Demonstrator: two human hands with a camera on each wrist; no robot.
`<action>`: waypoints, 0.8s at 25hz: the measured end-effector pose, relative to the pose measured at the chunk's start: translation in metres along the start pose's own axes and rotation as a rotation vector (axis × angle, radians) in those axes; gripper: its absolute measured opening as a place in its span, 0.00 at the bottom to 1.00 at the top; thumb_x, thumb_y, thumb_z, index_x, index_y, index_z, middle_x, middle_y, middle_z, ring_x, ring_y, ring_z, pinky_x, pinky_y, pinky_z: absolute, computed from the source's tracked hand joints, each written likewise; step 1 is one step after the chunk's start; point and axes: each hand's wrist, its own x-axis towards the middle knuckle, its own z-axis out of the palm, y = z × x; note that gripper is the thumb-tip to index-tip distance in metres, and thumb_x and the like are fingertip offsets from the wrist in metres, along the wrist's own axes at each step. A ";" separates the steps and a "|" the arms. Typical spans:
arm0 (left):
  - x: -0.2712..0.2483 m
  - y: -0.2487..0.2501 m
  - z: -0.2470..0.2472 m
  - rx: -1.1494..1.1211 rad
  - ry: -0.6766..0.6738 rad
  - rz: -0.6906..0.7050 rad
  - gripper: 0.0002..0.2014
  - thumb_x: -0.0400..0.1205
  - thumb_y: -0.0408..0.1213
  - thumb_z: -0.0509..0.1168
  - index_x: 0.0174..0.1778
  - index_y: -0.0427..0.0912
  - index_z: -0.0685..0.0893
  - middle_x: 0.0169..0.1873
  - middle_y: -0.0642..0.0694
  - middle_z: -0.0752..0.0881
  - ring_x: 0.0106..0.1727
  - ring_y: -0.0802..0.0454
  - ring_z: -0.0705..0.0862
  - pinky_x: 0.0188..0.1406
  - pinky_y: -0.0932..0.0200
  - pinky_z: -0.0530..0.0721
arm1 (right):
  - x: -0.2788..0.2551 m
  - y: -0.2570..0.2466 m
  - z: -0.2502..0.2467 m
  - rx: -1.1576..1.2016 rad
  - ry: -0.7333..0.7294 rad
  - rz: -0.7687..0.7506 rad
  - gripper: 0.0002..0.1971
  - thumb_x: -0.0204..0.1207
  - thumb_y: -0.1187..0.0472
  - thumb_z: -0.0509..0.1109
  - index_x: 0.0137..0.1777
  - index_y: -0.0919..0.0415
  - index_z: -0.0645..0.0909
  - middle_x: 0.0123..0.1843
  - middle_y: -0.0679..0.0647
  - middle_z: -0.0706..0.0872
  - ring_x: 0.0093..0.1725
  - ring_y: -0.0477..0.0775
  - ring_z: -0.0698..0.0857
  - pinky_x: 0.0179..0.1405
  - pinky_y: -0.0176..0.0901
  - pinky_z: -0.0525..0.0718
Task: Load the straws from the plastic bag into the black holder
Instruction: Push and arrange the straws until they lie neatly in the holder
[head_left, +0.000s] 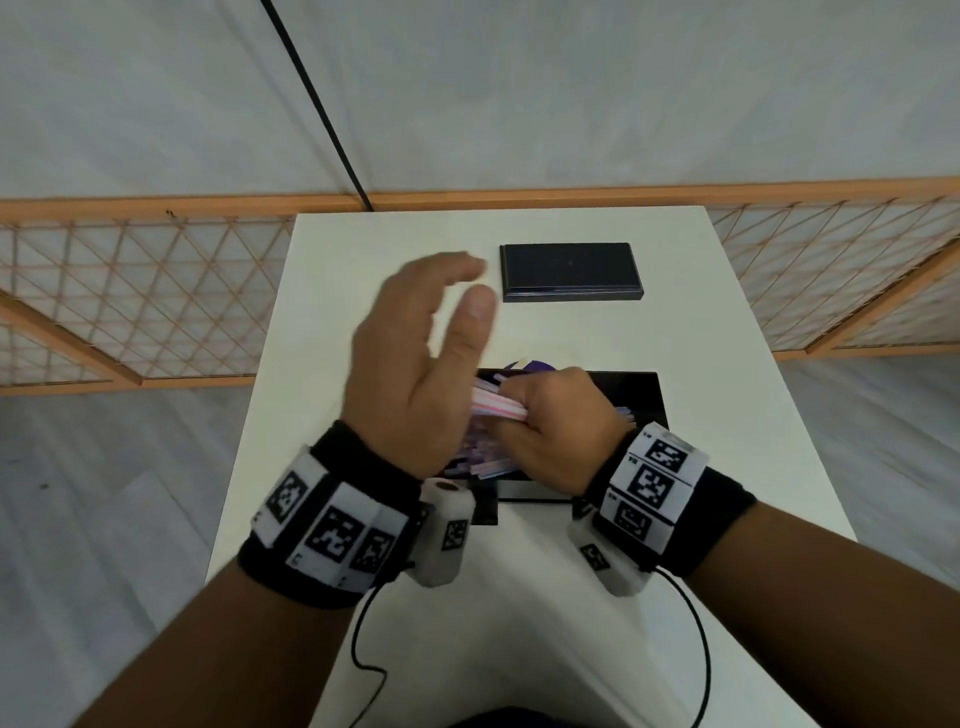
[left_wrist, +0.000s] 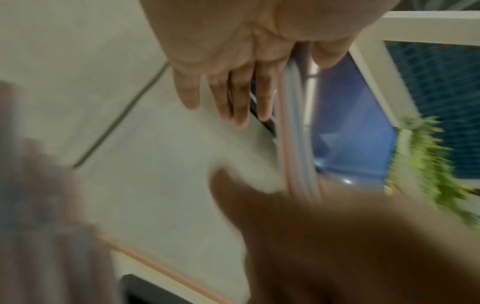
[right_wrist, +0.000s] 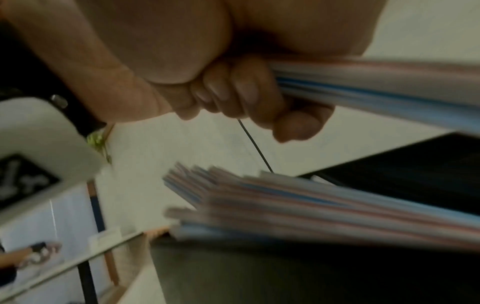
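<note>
My right hand (head_left: 540, 410) grips a bundle of striped straws (head_left: 496, 402) just above the open black holder (head_left: 649, 395) on the white table. In the right wrist view its fingers (right_wrist: 259, 98) curl round the straws (right_wrist: 389, 86). More straws (right_wrist: 285, 205) lie below them in the holder (right_wrist: 415, 164). A bit of purple-printed plastic (head_left: 535, 366), perhaps the bag, shows at the holder's far edge. My left hand (head_left: 457, 286) is raised to the left of the bundle, blurred, with straight fingers (left_wrist: 233, 92) and nothing in it.
A flat black lid or tray (head_left: 569, 270) lies at the back of the table (head_left: 363, 249). An orange lattice fence (head_left: 130, 291) runs behind the table on both sides. Cables from both wrist cameras trail over the near table edge (head_left: 363, 660).
</note>
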 end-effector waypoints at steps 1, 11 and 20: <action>0.001 -0.012 -0.007 0.034 0.100 -0.046 0.23 0.87 0.51 0.58 0.66 0.37 0.83 0.54 0.52 0.84 0.56 0.58 0.82 0.58 0.60 0.78 | -0.004 0.009 0.004 -0.037 -0.013 0.019 0.17 0.70 0.36 0.55 0.33 0.48 0.72 0.31 0.49 0.79 0.35 0.61 0.83 0.35 0.51 0.80; -0.010 -0.080 0.002 -0.621 0.281 -1.034 0.30 0.75 0.37 0.79 0.72 0.32 0.80 0.51 0.43 0.89 0.48 0.46 0.89 0.41 0.55 0.88 | -0.036 0.064 0.006 -0.227 -0.054 0.347 0.52 0.55 0.14 0.58 0.67 0.55 0.74 0.59 0.51 0.79 0.59 0.55 0.77 0.63 0.48 0.78; -0.009 -0.055 0.023 -0.543 0.186 -0.820 0.10 0.65 0.33 0.82 0.30 0.46 0.87 0.49 0.16 0.87 0.46 0.34 0.88 0.53 0.33 0.88 | -0.017 0.058 0.021 -0.191 -0.126 0.345 0.56 0.50 0.11 0.59 0.73 0.48 0.72 0.59 0.50 0.75 0.61 0.55 0.79 0.67 0.53 0.80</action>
